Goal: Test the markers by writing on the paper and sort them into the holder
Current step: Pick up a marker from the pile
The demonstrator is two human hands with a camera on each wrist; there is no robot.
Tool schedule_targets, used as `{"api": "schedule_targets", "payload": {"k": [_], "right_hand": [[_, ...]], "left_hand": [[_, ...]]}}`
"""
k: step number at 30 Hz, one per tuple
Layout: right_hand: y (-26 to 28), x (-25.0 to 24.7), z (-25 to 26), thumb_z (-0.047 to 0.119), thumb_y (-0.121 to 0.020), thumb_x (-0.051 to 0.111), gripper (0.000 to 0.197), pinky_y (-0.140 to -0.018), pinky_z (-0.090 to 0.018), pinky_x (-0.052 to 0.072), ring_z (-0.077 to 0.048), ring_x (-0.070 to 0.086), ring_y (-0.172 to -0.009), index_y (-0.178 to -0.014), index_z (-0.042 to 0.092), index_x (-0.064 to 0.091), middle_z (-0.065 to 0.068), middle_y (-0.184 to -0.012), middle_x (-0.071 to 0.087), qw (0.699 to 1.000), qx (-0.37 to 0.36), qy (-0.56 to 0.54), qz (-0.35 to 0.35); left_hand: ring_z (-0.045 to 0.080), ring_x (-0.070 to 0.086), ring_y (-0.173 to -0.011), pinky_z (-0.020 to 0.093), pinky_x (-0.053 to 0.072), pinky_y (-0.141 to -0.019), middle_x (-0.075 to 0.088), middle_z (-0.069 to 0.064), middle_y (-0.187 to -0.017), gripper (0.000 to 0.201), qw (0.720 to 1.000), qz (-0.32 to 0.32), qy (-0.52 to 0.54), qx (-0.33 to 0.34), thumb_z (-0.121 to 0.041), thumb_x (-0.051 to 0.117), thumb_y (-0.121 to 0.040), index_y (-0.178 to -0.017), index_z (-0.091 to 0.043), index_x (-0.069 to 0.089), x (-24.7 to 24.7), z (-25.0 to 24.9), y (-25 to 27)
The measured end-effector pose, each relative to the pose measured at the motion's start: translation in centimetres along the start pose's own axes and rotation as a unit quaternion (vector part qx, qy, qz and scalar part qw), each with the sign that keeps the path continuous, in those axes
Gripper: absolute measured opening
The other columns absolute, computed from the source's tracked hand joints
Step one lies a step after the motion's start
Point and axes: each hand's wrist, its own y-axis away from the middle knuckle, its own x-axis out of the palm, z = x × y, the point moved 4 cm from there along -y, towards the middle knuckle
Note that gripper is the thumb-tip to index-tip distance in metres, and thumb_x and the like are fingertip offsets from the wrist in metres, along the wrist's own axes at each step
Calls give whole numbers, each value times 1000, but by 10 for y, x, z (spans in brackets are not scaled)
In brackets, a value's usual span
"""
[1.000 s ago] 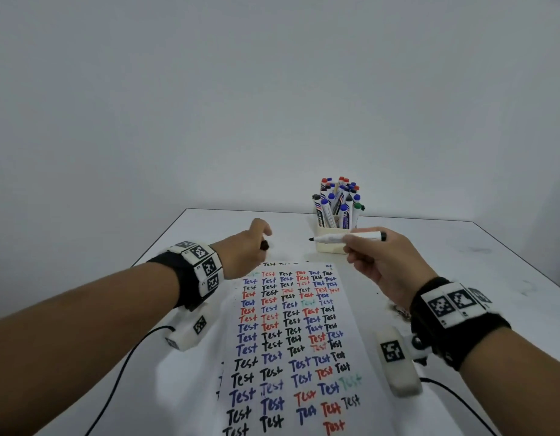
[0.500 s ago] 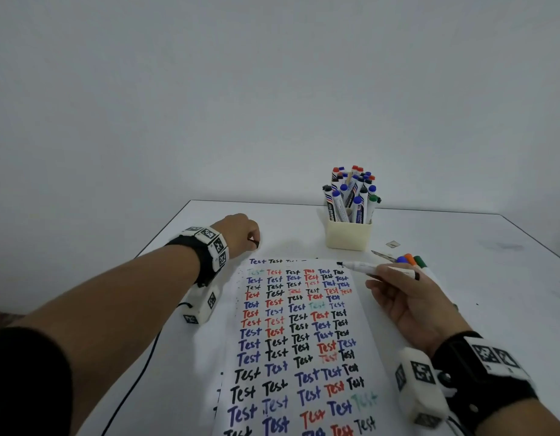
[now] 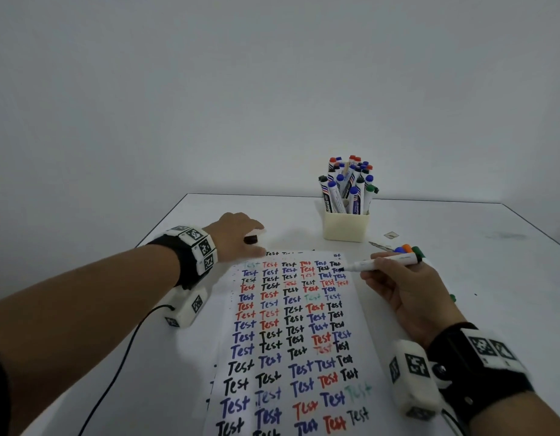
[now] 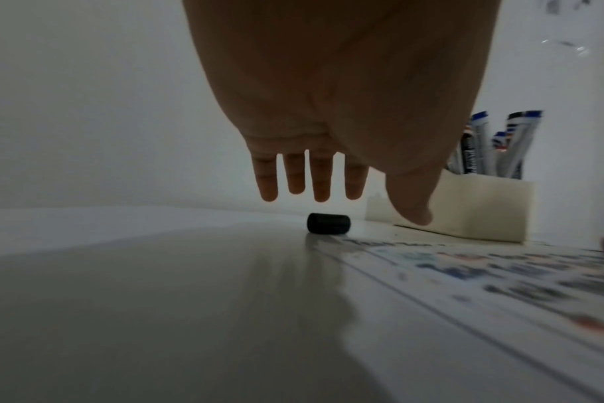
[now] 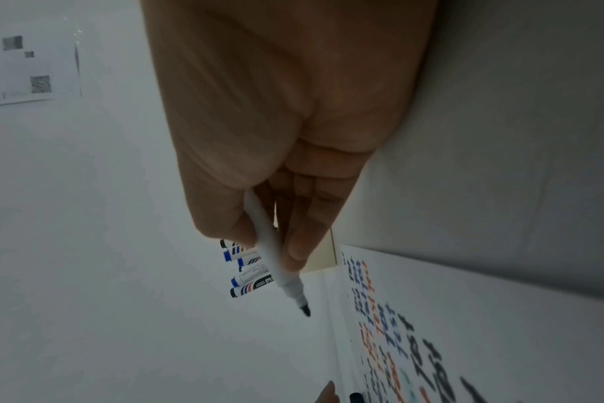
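Head view: the right hand grips an uncapped marker over the paper. The left hand hovers empty, fingers spread, above the black cap on the desk.

The paper lies flat on the table, long edge running near to far, covered with rows of the word "Test" in black, blue, red and pale green. An uncapped white marker with a black tip lies nearly level above the far right corner of the sheet, tip pointing left. Its black cap lies on its side on the table just off the far left corner. The cream square holder stands upright beyond the sheet, packed with capped markers, caps blue, red, black and green. Three loose markers lie just right of the sheet, ends blue, orange, green.
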Motion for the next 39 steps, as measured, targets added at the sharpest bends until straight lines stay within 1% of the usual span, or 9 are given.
{"api": "schedule_targets", "payload": {"k": [2, 4, 5, 7, 9, 12, 16, 25, 39], "right_hand": [[0, 0, 0, 5, -98, 64, 13, -73, -26, 61, -27, 76, -87, -108, -3, 68, -22, -100, 76, 1000, -4, 12, 11], [2, 2, -1, 2, -95, 67, 14, -79, -28, 61, -30, 76, -95, -108, -2, 70, -21, -103, 77, 998, -10, 47, 33], [2, 3, -1, 1, -94, 69, 15, -82, -29, 61, -30, 76, -98, -108, -2, 71, -20, -104, 76, 997, -15, 69, 41], [3, 1, -1, -1, -91, 71, 15, -85, -31, 60, -32, 75, -100, -107, -2, 72, -19, -105, 76, 994, -24, 95, 40], [3, -1, 0, -1, -89, 73, 14, -87, -36, 60, -33, 75, -98, -103, -2, 72, -18, -102, 77, 992, -32, 117, 28], [4, -2, 0, 2, -88, 75, 9, -87, -42, 59, -32, 75, -89, -96, -1, 72, -18, -92, 77, 986, -41, 162, 18], [7, -2, 3, 5, -90, 73, 3, -72, -34, 58, -25, 71, -74, -88, 2, 72, -18, -81, 75, 975, -47, 216, 11], [8, -3, 4, 16, -90, 75, 7, -73, -36, 53, -20, 68, -69, -85, 12, 72, -12, -76, 75, 948, -66, 311, 22], [11, 0, 4, 16, -90, 73, 10, -72, -35, 49, -13, 63, -64, -82, 12, 70, -10, -71, 73, 944, -52, 325, 26]], "left_hand": [[29, 17, -149, 53, 23, -119, 20, 2, -163, 104, 999, 39, -24, 6, -90, 45, -72, -156, -35, 21, 10, -8, 17], [33, 1, -153, 58, 13, -120, -3, 4, -167, 135, 996, 58, -56, -25, -107, 25, -46, -158, -37, 0, 25, -13, 36], [35, -4, -153, 60, 10, -119, -11, 4, -167, 140, 994, 55, -78, -51, -110, 21, -40, -157, -39, -8, 31, -14, 44], [37, -8, -152, 62, 10, -117, -22, 5, -165, 127, 988, 72, -106, -82, -107, 27, -53, -153, -44, -20, 43, -13, 54], [40, -10, -152, 65, 11, -116, -27, 7, -163, 122, 983, 135, -101, -78, -105, 23, -55, -148, -46, -28, 46, -12, 59], [41, -14, -151, 64, 8, -116, -29, 10, -162, 111, 970, 200, -118, -71, -100, 23, -64, -148, -48, -27, 45, -13, 64], [40, -19, -150, 65, 3, -118, -32, 7, -160, 113, 963, 235, -106, -81, -105, 26, -58, -144, -54, -29, 45, -13, 64], [36, -19, -151, 64, 1, -117, -31, 4, -161, 112, 963, 233, -106, -86, -105, 26, -58, -144, -57, -27, 42, -18, 69], [36, -19, -150, 64, 0, -117, -31, 4, -161, 114, 963, 231, -101, -90, -106, 26, -56, -144, -56, -26, 41, -20, 71]]}}
